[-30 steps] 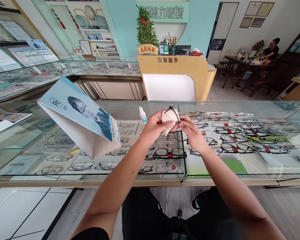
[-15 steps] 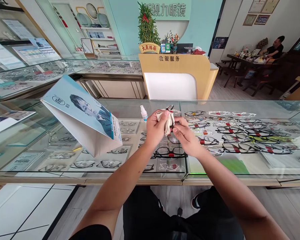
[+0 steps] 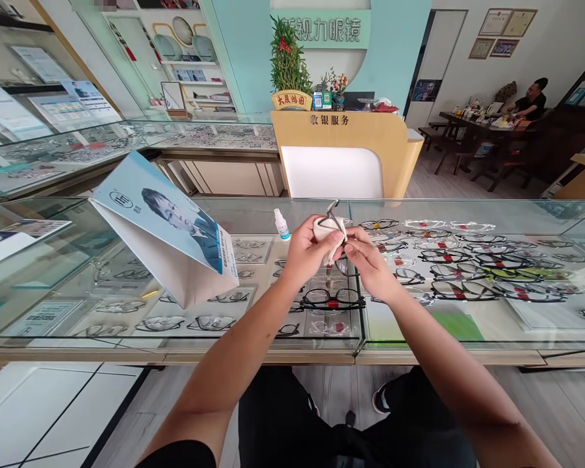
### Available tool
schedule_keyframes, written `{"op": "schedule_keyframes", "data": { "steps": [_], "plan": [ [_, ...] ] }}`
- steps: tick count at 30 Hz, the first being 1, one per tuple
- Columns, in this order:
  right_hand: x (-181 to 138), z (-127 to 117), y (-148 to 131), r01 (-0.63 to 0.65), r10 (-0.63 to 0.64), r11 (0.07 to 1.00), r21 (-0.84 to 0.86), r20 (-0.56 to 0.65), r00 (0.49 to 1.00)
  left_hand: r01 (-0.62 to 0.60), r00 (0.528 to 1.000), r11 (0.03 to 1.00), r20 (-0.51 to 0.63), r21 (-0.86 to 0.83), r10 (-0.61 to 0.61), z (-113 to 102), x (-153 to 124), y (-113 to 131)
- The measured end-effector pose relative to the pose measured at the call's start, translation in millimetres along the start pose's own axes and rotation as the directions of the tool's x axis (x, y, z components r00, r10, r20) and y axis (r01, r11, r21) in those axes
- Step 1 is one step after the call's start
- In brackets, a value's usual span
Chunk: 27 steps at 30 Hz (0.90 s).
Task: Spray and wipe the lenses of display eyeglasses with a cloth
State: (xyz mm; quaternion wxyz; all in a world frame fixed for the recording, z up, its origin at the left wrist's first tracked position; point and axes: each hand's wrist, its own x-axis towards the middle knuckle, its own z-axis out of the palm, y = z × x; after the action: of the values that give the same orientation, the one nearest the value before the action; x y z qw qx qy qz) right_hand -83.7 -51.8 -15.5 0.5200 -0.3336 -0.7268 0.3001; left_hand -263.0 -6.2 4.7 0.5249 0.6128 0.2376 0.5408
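Note:
Above the glass counter, my left hand (image 3: 312,250) is closed around a cream cloth (image 3: 327,227), its thumb pressing the folds. The cloth is wrapped over part of a pair of glasses (image 3: 332,209), whose dark temple pokes out above it; the rest of the frame is largely hidden by cloth and fingers. My right hand (image 3: 368,260) pinches the near side of the same glasses, its fingertips against the edge of the cloth. Left of my hands, a small white spray bottle (image 3: 281,225) with a blue label stands upright on the counter.
Rows of spectacle frames (image 3: 461,272) lie inside the glass display counter (image 3: 234,208). A blue folded sign (image 3: 175,221) stands on the glass at left. Beyond are a wooden reception desk (image 3: 338,130) and, at far right, a person (image 3: 532,101) seated at a dark table.
The cloth and glasses have turned in my hands, so more of the cloth's flat face shows. My left thumb has shifted right and lower across the cloth. The view has tilted slightly.

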Motion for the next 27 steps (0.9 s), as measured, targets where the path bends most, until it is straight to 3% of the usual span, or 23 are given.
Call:
{"op": "schedule_keyframes", "data": {
  "steps": [5, 10, 13, 16, 20, 24, 27],
  "plan": [
    [-1.5, 11.9, -0.9, 0.041, -0.041, 0.998, -0.036, 0.007, 0.999, -0.07, 0.97, 0.988, -0.221, 0.135, 0.099, -0.5, 0.7, -9.7],
    [0.1, 1.0, -1.7, -0.014, 0.017, 0.999, 0.031, -0.097, 0.995, -0.072, 0.948, 0.962, -0.282, 0.264, 0.149, -30.5, 14.5, -10.6],
    [2.6, -14.4, 0.6, -0.056, 0.077, 0.992, 0.116, -0.184, 0.98, 0.001, 0.97, 0.928, -0.224, 0.373, 0.089, -58.6, 21.0, 3.7],
    [4.0, -24.7, 5.6, -0.093, 0.14, 0.966, 0.242, -0.186, 0.973, 0.111, 0.993, 0.704, -0.1, 0.701, -0.057, -91.3, 22.6, 18.0],
    [3.5, -26.3, 10.1, -0.109, 0.167, 0.935, 0.337, -0.148, 0.975, 0.108, 0.949, 0.351, 0.009, 0.93, -0.315, -125.6, 20.7, 15.5],
    [4.2, -24.6, 7.0, -0.104, 0.163, 0.922, 0.373, -0.131, 0.978, 0.187, 0.885, 0.104, -0.121, 0.977, -0.449, -134.2, 17.1, 2.7],
    [5.4, -25.4, 1.2, -0.121, 0.176, 0.912, 0.392, -0.106, 0.979, 0.22, 0.882, 0.056, -0.174, 0.974, -0.437, -124.9, 15.8, 3.3]
  ]
}}
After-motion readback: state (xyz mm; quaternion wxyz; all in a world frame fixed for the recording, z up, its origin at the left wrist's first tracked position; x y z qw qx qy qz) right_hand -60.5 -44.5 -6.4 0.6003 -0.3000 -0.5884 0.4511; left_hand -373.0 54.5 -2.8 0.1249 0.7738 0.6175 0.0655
